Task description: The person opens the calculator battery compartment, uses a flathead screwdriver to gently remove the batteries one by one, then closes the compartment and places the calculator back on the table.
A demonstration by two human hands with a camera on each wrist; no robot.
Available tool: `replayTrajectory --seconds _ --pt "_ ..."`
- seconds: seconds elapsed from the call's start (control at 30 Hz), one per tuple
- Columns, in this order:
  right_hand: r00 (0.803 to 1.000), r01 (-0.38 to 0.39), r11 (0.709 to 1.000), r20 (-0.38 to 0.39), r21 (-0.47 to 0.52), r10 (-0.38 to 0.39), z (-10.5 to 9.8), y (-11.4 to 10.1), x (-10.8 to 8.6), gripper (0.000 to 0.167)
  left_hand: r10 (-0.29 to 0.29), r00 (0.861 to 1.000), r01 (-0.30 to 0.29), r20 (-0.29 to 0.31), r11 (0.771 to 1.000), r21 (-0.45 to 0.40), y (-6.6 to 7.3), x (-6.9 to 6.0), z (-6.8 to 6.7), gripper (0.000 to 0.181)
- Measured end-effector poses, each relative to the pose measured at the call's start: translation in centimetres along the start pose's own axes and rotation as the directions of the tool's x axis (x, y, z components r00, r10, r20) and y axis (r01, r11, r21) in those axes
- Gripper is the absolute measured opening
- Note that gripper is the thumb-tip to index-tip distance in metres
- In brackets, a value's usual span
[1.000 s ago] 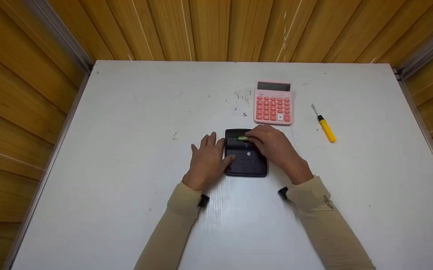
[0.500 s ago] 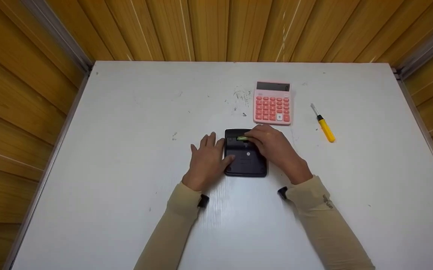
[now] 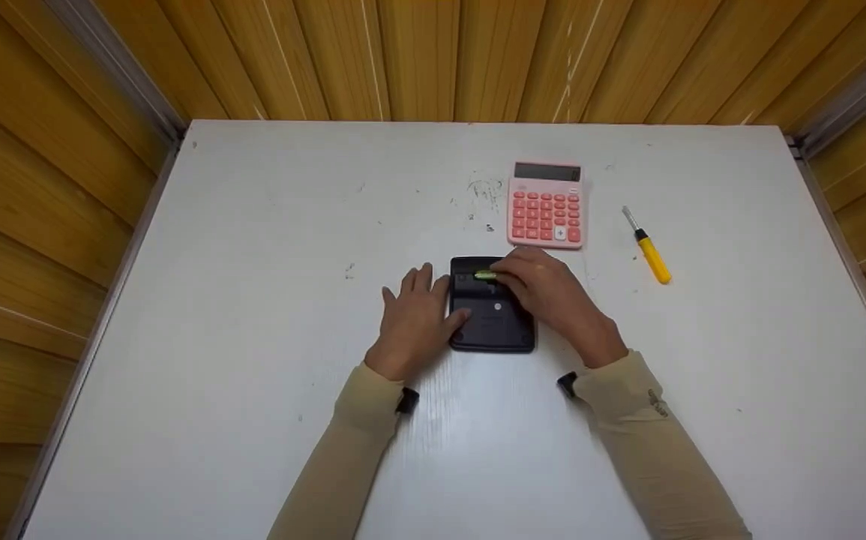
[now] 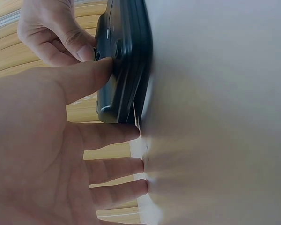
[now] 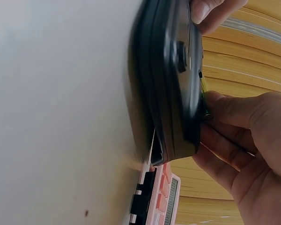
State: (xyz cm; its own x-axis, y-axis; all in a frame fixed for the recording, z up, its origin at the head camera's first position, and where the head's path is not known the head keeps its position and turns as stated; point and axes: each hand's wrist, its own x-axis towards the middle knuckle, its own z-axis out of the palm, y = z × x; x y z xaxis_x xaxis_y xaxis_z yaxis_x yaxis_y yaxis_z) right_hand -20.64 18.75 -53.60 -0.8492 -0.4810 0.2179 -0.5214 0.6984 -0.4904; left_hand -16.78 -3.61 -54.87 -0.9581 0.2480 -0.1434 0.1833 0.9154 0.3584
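A black calculator (image 3: 496, 330) lies face down on the white table, its back showing with a small opening near the far end. At that opening sits a green battery (image 3: 484, 275), pinched at its right end by the thumb and fingers of my right hand (image 3: 556, 296). The right wrist view shows a yellow-green sliver of the battery (image 5: 204, 84) beside the thumb; the rest is hidden. My left hand (image 3: 412, 322) has its thumb resting on the calculator's back and its index finger touching the left edge. The other left fingers lie spread and straight on the table.
A pink calculator (image 3: 545, 214) lies face up just beyond the black one. Off to the right lies a screwdriver with a yellow handle (image 3: 654, 261). Wood-patterned panels (image 3: 418, 60) stand along the table's far edge and sides.
The battery's left end looks slightly higher and shows more green than before. My right fingers have barely shifted; the left hand and the black calculator stay in place.
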Motion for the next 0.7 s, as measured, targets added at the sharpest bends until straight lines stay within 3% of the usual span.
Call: replayTrajectory --seconds 0.7 --pt "0.999 0.033 0.998 -0.035 0.057 -0.031 -0.17 -0.29 0.63 0.019 -0.006 1.0 0.006 0.009 1.0 -0.004 0.0 0.1 -0.09 0.07"
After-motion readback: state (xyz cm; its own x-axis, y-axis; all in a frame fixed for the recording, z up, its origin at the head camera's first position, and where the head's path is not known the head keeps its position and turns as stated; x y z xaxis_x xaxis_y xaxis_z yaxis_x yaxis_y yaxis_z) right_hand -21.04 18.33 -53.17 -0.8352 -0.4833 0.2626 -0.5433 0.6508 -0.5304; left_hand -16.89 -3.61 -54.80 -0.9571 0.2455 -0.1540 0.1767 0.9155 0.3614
